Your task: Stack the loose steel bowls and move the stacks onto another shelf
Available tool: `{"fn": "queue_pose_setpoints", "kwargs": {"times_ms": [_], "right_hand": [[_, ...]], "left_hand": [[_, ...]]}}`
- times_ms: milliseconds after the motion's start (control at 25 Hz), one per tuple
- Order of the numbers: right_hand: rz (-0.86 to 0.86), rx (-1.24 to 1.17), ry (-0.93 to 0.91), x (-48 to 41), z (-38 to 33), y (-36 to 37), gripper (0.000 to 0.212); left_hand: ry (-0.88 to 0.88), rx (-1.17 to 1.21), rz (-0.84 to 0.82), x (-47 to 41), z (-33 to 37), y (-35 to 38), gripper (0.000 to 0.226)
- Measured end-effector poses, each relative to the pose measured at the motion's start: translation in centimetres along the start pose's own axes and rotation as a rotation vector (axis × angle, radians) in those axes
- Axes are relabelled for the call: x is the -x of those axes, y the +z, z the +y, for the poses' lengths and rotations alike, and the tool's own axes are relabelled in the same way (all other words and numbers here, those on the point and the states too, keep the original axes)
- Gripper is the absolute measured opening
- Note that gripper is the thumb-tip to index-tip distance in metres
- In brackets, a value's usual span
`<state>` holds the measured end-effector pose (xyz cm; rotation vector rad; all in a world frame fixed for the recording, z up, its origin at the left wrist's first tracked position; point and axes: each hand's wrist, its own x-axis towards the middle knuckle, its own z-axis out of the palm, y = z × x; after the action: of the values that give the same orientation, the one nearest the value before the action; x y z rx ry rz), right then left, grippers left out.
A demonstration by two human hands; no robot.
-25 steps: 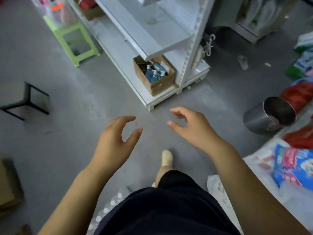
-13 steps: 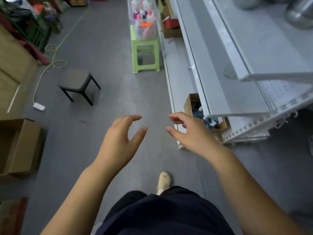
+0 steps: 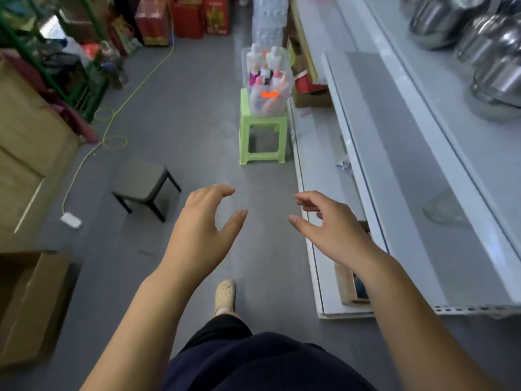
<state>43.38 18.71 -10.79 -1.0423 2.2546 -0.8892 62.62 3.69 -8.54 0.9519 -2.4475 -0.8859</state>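
Observation:
Several shiny steel bowls (image 3: 485, 49) sit upside down on the upper white shelf (image 3: 465, 142) at the top right. Below it runs a bare middle shelf (image 3: 400, 176), and a low bottom shelf (image 3: 318, 193) beside the floor. My left hand (image 3: 203, 232) hovers over the grey floor with fingers curled apart, holding nothing. My right hand (image 3: 329, 224) is also empty and spread, over the edge of the bottom shelf. Both hands are far below and left of the bowls.
A green plastic stool (image 3: 263, 136) carrying a clear tub of bottles (image 3: 267, 83) stands in the aisle ahead. A dark low stool (image 3: 143, 184) is to the left, with a yellow cable and white plug (image 3: 71, 220). Cardboard boxes (image 3: 31, 303) lie at the left; another box (image 3: 351, 286) sits under the shelves.
The view has swung left and up along the aisle, bringing the steel bowls on the upper shelf into sight. Both hands stay empty and spread in front of me.

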Motion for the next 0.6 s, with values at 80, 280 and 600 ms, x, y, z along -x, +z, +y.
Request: {"fn": "queue_pose_setpoints", "kwargs": {"times_ms": [80, 280, 600], "right_hand": [[0.068, -0.014, 0.059, -3.8, -1.4, -0.6, 0.050], [0.318, -0.105, 0.136, -10.2, -4.5, -3.3, 0.045], [0.734, -0.150, 0.243, -14.3, -2.7, -12.7, 0.040]], "left_hand": [[0.051, -0.004, -0.039, -5.8, -1.2, -1.7, 0.047], [0.241, 0.011, -0.148, -18.4, -0.6, -2.8, 0.046], [0.555, 0.158, -0.310, -32.6, 8.3, 4.9, 0.047]]}}
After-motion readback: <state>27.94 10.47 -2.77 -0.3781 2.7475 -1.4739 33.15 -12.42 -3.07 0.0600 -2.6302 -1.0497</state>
